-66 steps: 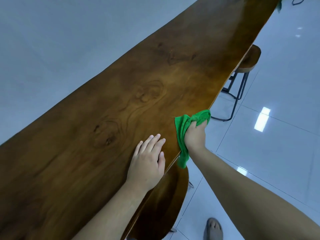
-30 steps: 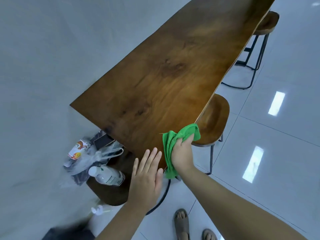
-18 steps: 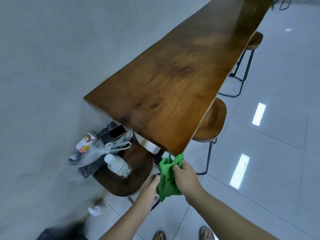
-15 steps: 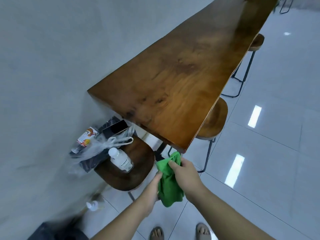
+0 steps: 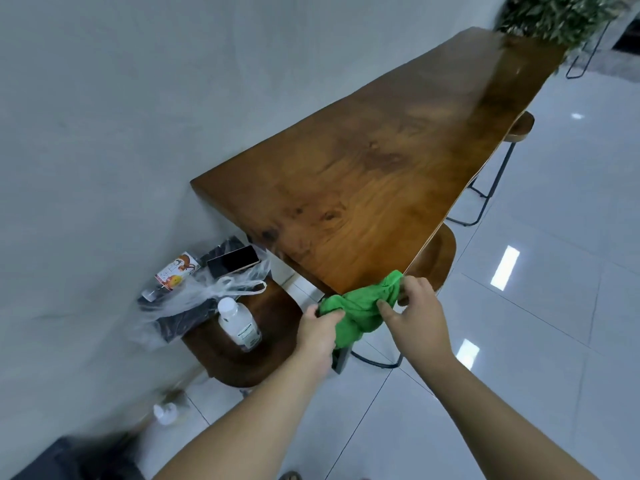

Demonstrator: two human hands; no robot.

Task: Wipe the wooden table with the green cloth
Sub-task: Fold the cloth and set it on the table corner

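The wall (image 5: 121, 133) filled the left side, pale and plain, and the glossy tiled floor (image 5: 554, 306) spread out to the right. Between them ran the long wooden table (image 5: 381, 188), its near corner pointing toward the camera, top bare and shining. Tucked under its right edge sat a wooden stool (image 5: 438, 258), and a second one (image 5: 521, 128) stood farther along the same side. Left of the table's end, a lower stool (image 5: 273, 306) carried a clear plastic bag (image 5: 207, 292), a phone (image 5: 233, 260) lying face up, a small carton (image 5: 177, 271) and a white-capped bottle (image 5: 239, 323) standing upright. Green foliage (image 5: 561, 15) hung over the far end. And right at the near corner, off the tabletop and just below its edge, there was the green cloth (image 5: 363, 306), bunched up between both hands! The left hand (image 5: 318, 332) was closed around its left end, fingers curled over the fabric. The right hand (image 5: 415, 313) pinched the right end, thumb and fingertips gripping the cloth
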